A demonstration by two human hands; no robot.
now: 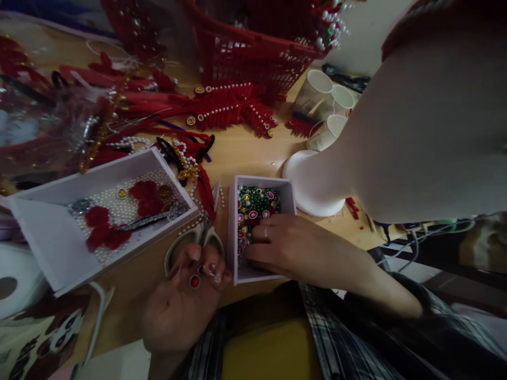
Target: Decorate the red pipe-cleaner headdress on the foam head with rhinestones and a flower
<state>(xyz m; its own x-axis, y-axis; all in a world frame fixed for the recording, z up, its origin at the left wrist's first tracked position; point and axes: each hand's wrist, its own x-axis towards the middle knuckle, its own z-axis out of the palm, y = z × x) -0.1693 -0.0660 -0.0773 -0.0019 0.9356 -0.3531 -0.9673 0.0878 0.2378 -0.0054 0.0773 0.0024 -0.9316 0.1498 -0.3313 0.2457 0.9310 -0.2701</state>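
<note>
While left hand [184, 306] is cupping: red gem [194, 281], fingers curling apart
Right hand [283, 241]: reaching among remaining gems [253, 215], grip unseen

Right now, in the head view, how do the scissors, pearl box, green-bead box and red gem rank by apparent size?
Largest to smallest:
1. Pearl box
2. Green-bead box
3. Scissors, partly hidden by the left hand
4. Red gem

The left hand [184, 306] sits at seven o'clock, palm up, fingers loosely curled. The right hand [283, 244] is palm down, fingers bent toward nine o'clock, tips obscured, its forearm [352, 264] slanting toward four.
</note>
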